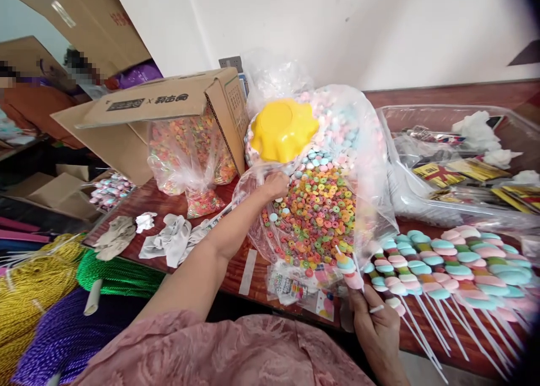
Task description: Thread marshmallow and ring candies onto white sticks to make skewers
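My left hand (277, 185) is closed at the edge of a clear bag of colourful gummy rings (316, 211); what its fingers pinch, if anything, is hidden. Low on the right, my right hand (375, 321) grips a candy skewer (349, 269) by its white stick. Pink, blue and orange sweets are threaded on that stick, and its bare tip points up over the gummy rings. Behind them lies a big bag of pastel marshmallow candies (337, 119), with an upturned yellow scalloped bowl (284, 130) on top. Finished-looking candy skewers (447, 262) lie in a pile beside my right hand.
A cardboard box (230, 110) on its side holds bagged gummy rings (185, 149). Crumpled gloves (169, 239) lie on the table's left. At right stands a clear plastic tub (422, 206) with wrappers. Bundles of cord (113, 279) hang at lower left. A person (42, 107) is further back.
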`<control>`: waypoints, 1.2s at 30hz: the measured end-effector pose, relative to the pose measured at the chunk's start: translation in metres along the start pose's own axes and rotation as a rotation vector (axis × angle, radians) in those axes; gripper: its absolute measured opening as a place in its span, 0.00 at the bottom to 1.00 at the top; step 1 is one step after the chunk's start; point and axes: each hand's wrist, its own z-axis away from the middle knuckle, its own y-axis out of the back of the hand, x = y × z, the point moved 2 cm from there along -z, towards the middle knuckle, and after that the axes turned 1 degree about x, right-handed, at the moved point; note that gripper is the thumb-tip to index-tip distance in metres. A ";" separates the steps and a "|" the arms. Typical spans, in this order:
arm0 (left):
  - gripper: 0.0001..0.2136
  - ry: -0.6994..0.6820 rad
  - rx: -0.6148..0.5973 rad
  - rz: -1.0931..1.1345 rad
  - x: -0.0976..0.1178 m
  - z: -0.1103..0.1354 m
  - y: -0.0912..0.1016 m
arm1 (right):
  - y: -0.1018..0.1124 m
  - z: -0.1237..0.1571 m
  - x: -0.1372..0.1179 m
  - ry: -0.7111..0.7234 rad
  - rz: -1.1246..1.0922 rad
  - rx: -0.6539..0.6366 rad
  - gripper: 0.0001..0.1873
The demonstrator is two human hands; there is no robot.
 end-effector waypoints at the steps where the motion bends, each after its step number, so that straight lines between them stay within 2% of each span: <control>1: 0.02 -0.006 0.015 0.021 0.002 0.002 0.004 | 0.000 0.000 0.000 0.000 -0.007 0.006 0.13; 4: 0.06 -0.029 0.037 0.099 0.012 0.021 0.018 | 0.002 0.002 -0.007 0.010 -0.018 0.000 0.12; 6: 0.09 -0.030 0.024 0.224 0.020 0.045 0.025 | 0.004 0.003 -0.016 0.016 -0.018 -0.029 0.12; 7: 0.11 -0.020 0.009 0.335 0.025 0.061 0.027 | 0.005 0.003 -0.022 0.023 -0.020 -0.047 0.13; 9: 0.12 0.056 -0.031 0.825 0.034 0.095 0.028 | 0.004 0.001 -0.036 0.051 -0.015 -0.089 0.11; 11: 0.13 0.152 -0.055 1.175 0.043 0.131 0.024 | 0.001 -0.005 -0.050 0.106 0.016 -0.125 0.10; 12: 0.13 0.204 -0.060 1.278 0.048 0.147 0.020 | -0.002 -0.008 -0.056 0.139 0.035 -0.149 0.10; 15: 0.13 0.316 -0.011 1.440 0.058 0.187 0.006 | -0.009 -0.015 -0.068 0.218 0.085 -0.198 0.12; 17: 0.13 0.357 0.039 1.491 0.062 0.203 -0.003 | -0.013 -0.017 -0.070 0.242 0.116 -0.221 0.12; 20: 0.14 0.395 0.108 1.549 0.063 0.215 -0.011 | -0.013 -0.013 -0.069 0.256 0.160 -0.230 0.12; 25: 0.14 0.416 0.157 1.615 0.061 0.215 -0.018 | -0.010 -0.004 -0.062 0.246 0.205 -0.243 0.11; 33: 0.14 0.389 0.209 1.598 0.063 0.216 -0.030 | -0.010 0.001 -0.054 0.236 0.247 -0.281 0.12; 36: 0.14 0.334 0.224 1.534 0.060 0.219 -0.033 | -0.012 0.000 -0.053 0.236 0.273 -0.283 0.12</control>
